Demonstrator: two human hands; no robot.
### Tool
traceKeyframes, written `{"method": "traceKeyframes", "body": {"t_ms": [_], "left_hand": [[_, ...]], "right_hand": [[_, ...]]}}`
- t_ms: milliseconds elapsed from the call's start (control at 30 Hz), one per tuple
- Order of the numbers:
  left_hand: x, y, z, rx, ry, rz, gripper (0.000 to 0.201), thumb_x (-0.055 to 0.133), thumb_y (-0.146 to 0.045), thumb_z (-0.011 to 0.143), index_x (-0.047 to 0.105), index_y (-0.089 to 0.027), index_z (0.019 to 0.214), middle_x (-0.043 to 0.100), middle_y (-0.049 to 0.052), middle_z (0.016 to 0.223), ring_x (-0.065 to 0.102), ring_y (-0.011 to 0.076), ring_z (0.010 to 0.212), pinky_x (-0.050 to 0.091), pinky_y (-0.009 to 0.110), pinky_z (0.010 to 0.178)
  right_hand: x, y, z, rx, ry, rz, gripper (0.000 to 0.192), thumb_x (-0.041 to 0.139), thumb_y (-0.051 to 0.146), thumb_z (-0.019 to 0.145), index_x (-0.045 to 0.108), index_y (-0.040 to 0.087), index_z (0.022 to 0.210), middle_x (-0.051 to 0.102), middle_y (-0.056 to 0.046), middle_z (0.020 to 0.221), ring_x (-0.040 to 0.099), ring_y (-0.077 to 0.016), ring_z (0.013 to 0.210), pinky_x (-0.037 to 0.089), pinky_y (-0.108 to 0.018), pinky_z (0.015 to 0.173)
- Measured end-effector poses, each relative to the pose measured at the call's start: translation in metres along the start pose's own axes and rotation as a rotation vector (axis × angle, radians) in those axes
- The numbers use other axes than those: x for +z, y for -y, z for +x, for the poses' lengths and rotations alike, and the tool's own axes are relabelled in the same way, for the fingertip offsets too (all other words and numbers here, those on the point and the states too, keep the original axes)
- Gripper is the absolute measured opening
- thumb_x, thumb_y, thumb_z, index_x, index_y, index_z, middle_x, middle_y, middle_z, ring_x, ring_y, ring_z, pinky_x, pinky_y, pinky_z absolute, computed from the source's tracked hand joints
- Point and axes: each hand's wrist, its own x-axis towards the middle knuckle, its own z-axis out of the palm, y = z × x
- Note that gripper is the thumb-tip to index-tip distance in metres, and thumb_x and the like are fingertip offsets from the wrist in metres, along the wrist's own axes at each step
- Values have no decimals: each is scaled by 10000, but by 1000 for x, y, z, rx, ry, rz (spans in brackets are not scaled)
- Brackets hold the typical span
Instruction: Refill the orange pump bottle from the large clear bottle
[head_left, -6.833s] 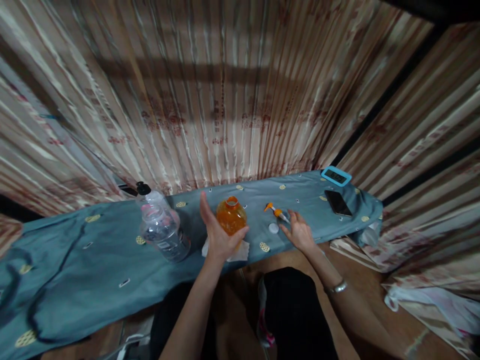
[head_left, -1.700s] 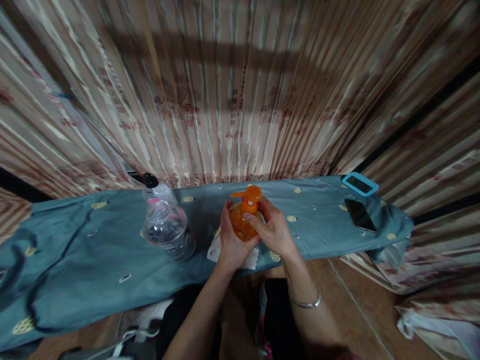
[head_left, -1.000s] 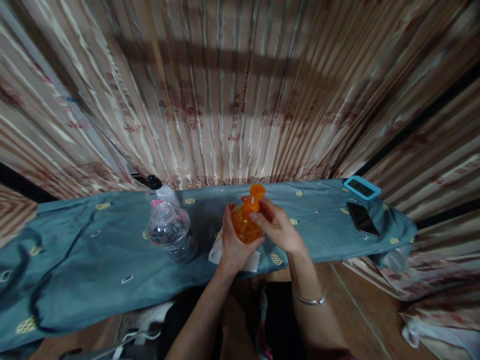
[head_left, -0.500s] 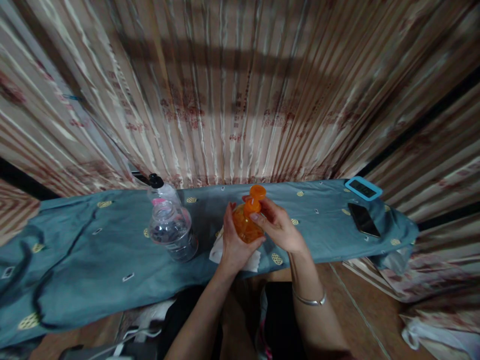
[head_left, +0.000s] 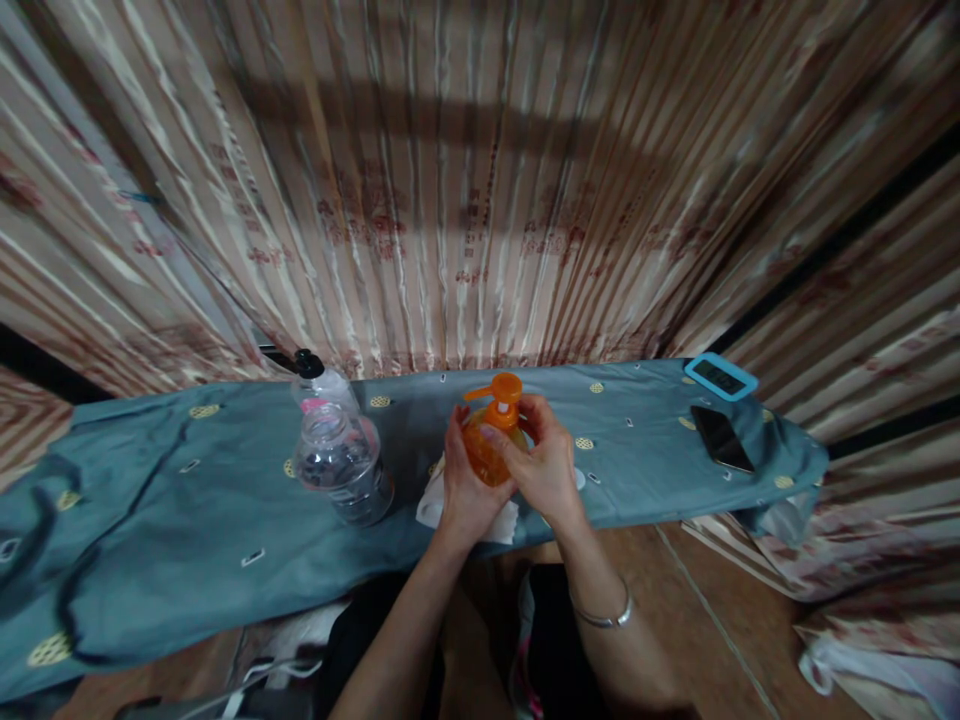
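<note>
1. Left hand (head_left: pixel 463 492) wrapped around orange bottle (head_left: pixel 484 452), on white tissue (head_left: pixel 435 508).
2. Right hand (head_left: pixel 544 470) gripping the collar under orange pump (head_left: pixel 500 396).
3. Clear bottle (head_left: pixel 334 455) standing left, on blue cloth (head_left: pixel 187 520).

Glossy orange plastic bottle (head_left: pixel 486 452); matt blue cloth (head_left: pixel 187 520); clear plastic bottle (head_left: pixel 337 462); shiny, perhaps satin, curtain (head_left: pixel 465 180).

Cloth-covered table (head_left: pixel 187 520) (phone (head_left: pixel 721 438), perhaps)
</note>
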Motion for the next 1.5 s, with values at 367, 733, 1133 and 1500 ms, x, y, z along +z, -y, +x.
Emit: {"method": "traceKeyframes", "body": {"t_ms": [367,733,1133,1500], "left_hand": [[-1,1,0,31,14,34,1194,944,-375,612,241,-260,1570,483,188,1562,519,379,1447,437,594,1204],[-1,2,-1,8,19,59,1236,946,-399,611,202,-273,1590,467,186,1579,505,378,1461,435,594,1203],[-2,-1,0,24,20,31,1193,936,-408,633,215,-271,1573,456,195,1574,507,378,1455,436,609,1201],[-2,-3,0,7,22,54,1182,933,-384,629,225,-261,1567,474,198,1568,513,379,1455,426,602,1205]], "right_hand": [[-11,-6,7,2,180,69,313,767,384,851,629,272,1108,770,-15,1100,732,-207,1044,556,-366,965],[-15,-2,9,5,254,113,368,714,408,885,641,255,1212,748,-59,1257,695,-213,1197,510,-382,1073],[-18,0,10,-12,290,109,365,700,420,885,639,269,1211,743,-53,1293,693,-227,1224,520,-395,1086],[-16,0,9,-12,240,61,407,727,462,853,642,248,1189,740,-79,1257,685,-247,1208,508,-425,1084]]}}
